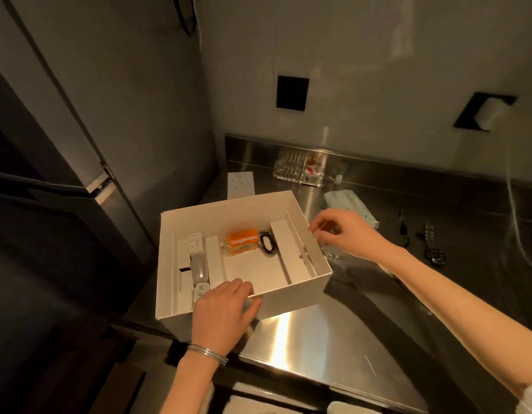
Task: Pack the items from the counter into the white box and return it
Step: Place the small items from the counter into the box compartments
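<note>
Gripping the near wall of the white box (229, 212), the left hand (221, 309) hooks its fingers over the rim, with the thumb on the outer face. The right hand (347, 234) pinches a thin chain (332, 254), which dangles at the box's right rim. The box sits open on the steel worktop (318, 339), near its left end. Inside lie an orange packet (241, 241), a dark beaded loop (266, 245) and white chargers (196, 245). Farther out on the worktop are a tissue pack (352, 204), a clear bottle (300, 170) on its side and a wristwatch (435, 256).
</note>
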Tool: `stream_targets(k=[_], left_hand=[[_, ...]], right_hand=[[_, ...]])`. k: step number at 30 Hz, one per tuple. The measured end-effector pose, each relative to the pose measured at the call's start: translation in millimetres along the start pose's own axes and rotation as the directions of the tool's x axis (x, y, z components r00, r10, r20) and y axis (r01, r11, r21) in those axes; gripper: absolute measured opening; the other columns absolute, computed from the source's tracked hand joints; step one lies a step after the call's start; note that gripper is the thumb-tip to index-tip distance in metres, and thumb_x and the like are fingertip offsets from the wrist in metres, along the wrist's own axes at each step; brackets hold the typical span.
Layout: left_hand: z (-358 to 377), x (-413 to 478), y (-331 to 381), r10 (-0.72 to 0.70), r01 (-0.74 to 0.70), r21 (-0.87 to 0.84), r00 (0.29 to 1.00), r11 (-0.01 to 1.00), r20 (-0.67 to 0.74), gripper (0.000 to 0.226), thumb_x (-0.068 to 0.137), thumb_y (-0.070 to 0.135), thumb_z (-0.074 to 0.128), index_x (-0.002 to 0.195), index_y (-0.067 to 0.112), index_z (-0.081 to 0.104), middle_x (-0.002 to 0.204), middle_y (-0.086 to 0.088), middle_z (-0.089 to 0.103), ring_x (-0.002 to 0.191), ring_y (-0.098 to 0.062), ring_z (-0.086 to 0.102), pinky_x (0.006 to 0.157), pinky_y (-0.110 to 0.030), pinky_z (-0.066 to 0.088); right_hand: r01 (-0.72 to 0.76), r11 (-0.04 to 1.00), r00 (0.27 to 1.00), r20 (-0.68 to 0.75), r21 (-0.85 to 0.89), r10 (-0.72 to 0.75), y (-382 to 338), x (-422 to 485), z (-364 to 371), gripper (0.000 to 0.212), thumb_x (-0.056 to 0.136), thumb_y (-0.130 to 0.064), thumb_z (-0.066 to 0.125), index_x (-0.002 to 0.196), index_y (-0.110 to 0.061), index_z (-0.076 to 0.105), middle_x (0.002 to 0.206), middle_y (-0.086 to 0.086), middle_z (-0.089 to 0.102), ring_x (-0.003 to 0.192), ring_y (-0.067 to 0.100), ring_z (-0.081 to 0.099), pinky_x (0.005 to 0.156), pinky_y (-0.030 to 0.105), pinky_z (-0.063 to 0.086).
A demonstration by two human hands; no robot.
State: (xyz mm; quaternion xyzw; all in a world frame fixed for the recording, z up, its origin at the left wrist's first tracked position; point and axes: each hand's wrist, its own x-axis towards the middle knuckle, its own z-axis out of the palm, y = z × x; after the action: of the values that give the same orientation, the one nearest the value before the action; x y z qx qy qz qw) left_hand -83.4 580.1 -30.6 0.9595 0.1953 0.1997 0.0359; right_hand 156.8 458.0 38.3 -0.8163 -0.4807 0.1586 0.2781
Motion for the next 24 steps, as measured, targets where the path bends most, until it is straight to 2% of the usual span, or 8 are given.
stream_targets(k=[3,5,7,12,16,18,22,24], left_hand=[[-2.9,1.4,0.9,-0.006,0.006,-0.005,1.0,1.0,0.005,0.032,0.08,0.051,0.043,0.064,0.028,0.058,0.055,0.014,0.052,0.044,-0.004,0.047,0.047,-0.005,0.006],[-2.5,1.4,1.2,0.013,-0.013,-0.005,1.0,1.0,0.007,0.029,0.081,0.05,0.051,0.064,0.027,0.057,0.055,0.014,0.053,0.044,-0.005,0.047,0.046,-0.005,0.007],[-1.6,2.1,1.0,0.036,-0.036,0.0,0.999,0.999,0.015,0.027,0.08,0.048,0.06,0.064,0.026,0.058,0.055,0.012,0.054,0.043,-0.006,0.049,0.045,-0.005,0.007],[1.0,1.7,1.4,0.043,-0.044,0.026,0.997,0.999,0.057,0.023,0.066,0.039,0.079,0.065,0.024,0.062,0.055,0.01,0.057,0.042,-0.009,0.051,0.041,-0.007,0.011],[0.1,0.9,0.3,0.042,-0.043,0.023,0.998,0.999,0.046,0.024,0.078,0.045,0.068,0.067,0.024,0.061,0.057,0.011,0.057,0.044,-0.008,0.052,0.039,-0.009,0.015],[-1.6,0.8,1.0,0.041,-0.042,0.02,0.998,0.999,0.043,0.025,0.079,0.046,0.064,0.066,0.024,0.06,0.056,0.011,0.056,0.044,-0.008,0.051,0.04,-0.008,0.013],[-3.7,0.8,1.9,0.025,-0.025,0.001,0.998,1.0,0.059,0.024,0.073,0.048,0.057,0.066,0.025,0.059,0.056,0.012,0.055,0.043,-0.007,0.051,0.039,-0.008,0.014],[-3.6,0.4,1.4,0.014,-0.014,0.002,0.998,1.0,0.054,0.025,0.075,0.049,0.056,0.065,0.025,0.058,0.055,0.012,0.053,0.043,-0.007,0.049,0.039,-0.008,0.013]], right_hand=[[-0.188,0.982,0.981,-0.055,-0.036,0.185,48.3,-20.8,-6.7,0.009,0.085,-0.007,0.062,0.092,-0.008,0.068,0.091,0.004,0.068,0.086,0.019,0.063,0.075,0.022,0.048],[-0.322,0.938,0.946,-0.008,-0.125,0.324,82.4,-32.8,0.2,0.011,0.084,-0.006,0.061,0.091,-0.003,0.069,0.093,0.012,0.071,0.089,0.024,0.066,0.078,0.032,0.051],[-0.386,0.908,0.914,0.062,-0.164,0.4,109.9,-43.4,11.2,0.011,0.083,-0.008,0.062,0.089,-0.005,0.07,0.091,0.011,0.072,0.088,0.024,0.067,0.08,0.036,0.053],[-0.383,0.905,0.906,0.114,-0.183,0.407,127.1,-52.0,39.4,0.02,0.081,-0.018,0.07,0.099,-0.011,0.07,0.095,0.002,0.068,0.083,0.013,0.06,0.076,0.024,0.048],[-0.348,0.893,0.925,0.051,-0.283,0.377,127.3,-50.4,58.4,0.018,0.08,-0.023,0.07,0.097,-0.015,0.068,0.092,-0.002,0.053,0.082,0.012,0.053,0.075,0.027,0.047],[-0.344,0.879,0.927,0.029,-0.33,0.373,126.5,-49.6,63.3,0.01,0.084,-0.019,0.065,0.091,-0.012,0.066,0.091,0.0,0.052,0.081,0.014,0.051,0.073,0.026,0.046],[-0.256,0.817,0.933,0.09,-0.517,0.349,123.0,-52.4,63.9,0.022,0.089,-0.025,0.056,0.104,-0.009,0.061,0.105,0.008,0.055,0.094,0.022,0.056,0.079,0.032,0.049],[-0.268,0.824,0.933,0.079,-0.5,0.352,118.6,-51.8,57.3,0.022,0.092,-0.025,0.052,0.103,-0.007,0.057,0.105,0.011,0.053,0.092,0.025,0.058,0.077,0.034,0.05]])
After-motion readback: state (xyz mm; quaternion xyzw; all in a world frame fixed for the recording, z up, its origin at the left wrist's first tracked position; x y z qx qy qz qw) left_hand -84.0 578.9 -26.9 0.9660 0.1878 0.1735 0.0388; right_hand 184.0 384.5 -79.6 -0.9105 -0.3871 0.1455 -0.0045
